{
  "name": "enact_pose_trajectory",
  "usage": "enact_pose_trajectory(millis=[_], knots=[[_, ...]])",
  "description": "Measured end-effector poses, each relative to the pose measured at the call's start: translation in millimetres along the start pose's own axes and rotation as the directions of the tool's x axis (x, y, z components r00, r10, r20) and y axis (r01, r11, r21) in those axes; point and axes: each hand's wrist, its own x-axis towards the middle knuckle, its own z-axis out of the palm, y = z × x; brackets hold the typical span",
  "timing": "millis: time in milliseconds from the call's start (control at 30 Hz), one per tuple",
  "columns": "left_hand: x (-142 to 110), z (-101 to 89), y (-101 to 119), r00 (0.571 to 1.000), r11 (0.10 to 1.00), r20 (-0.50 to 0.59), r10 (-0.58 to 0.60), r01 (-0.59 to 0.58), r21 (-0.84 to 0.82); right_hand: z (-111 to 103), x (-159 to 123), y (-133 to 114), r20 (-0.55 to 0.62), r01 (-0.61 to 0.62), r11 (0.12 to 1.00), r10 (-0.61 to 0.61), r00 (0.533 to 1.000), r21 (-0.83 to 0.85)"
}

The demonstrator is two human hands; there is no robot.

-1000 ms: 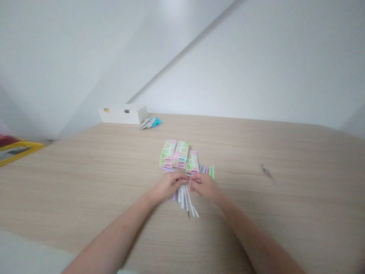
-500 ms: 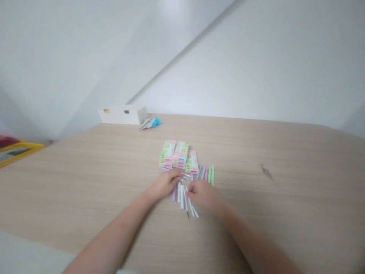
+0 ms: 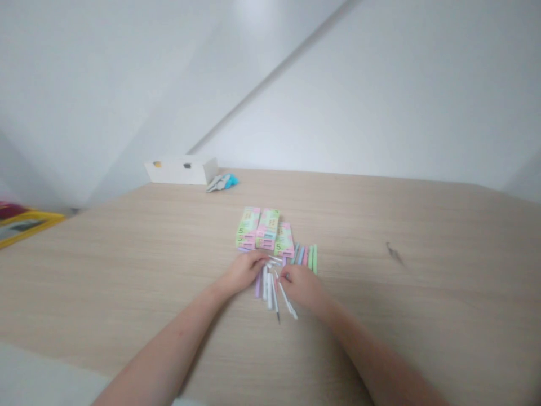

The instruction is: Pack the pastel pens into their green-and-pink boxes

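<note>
A fan of thin white pen-like sticks (image 3: 269, 296) lies on the table between my hands, one of them with a dark tip. My left hand (image 3: 245, 270) rests at its left side, fingers pressed together at the upper ends of the sticks; what they hold is too small to make out. My right hand (image 3: 302, 285) is curled in a pinch on the other side, over the top of a white stick (image 3: 288, 303) slanting down to the right. Its fingertips hide whether it grips that stick. A purple pen (image 3: 257, 286) lies beside my left fingers.
Just beyond my hands stand small green-and-pink boxes (image 3: 267, 225) marked 5, some stacked. Pastel pens (image 3: 313, 258) lie in a row behind my right hand. Farther back are a white box (image 3: 180, 172) and a grey-and-blue crumpled item (image 3: 224, 182). A small dark object (image 3: 394, 251) lies at right.
The white sticks under my right hand have shifted, their lower ends now closer together and a little to the right. My left hand has hardly moved.
</note>
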Motion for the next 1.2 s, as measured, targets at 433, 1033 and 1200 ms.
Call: enact_pose_trajectory(millis=[433,1033,1200], knots=[[0.4,1.7,-1.7,1.000,1.000,-0.016,0.013,-0.013,0.004,-1.3,-0.3,3.7,0.010,0.108,0.975,-0.112,0.994,0.194],[0.0,-2.9,-4.9,0.995,0.993,-0.028,-0.100,0.101,0.056,-5.6,1.6,7.4,-0.076,-0.048,0.992,0.040,0.996,-0.113],[0.2,-6.2,-5.1,0.990,0.988,-0.054,-0.129,0.133,0.076,-7.7,2.1,10.3,-0.088,-0.074,0.989,0.063,0.994,-0.126]])
